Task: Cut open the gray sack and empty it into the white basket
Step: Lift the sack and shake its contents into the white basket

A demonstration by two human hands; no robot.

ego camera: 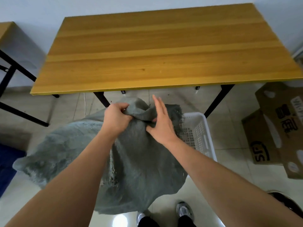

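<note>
While left hand [117, 117] clenches woven gray sack [139, 161], right hand [161, 122] splayed, perforated white basket [200, 128] beside.

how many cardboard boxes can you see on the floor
1. A single cardboard box lies on the floor at the right, beyond the white basket. It runs past the frame's right edge, so others may sit out of view.

floor [229, 102] bears sack [139, 169], basket [201, 128], box [278, 128].

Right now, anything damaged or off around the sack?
Yes: the gray sack has frayed, ragged edges, with loose threads hanging over the white basket rim and along a torn seam near the left forearm. Nothing visibly spilled.
</note>
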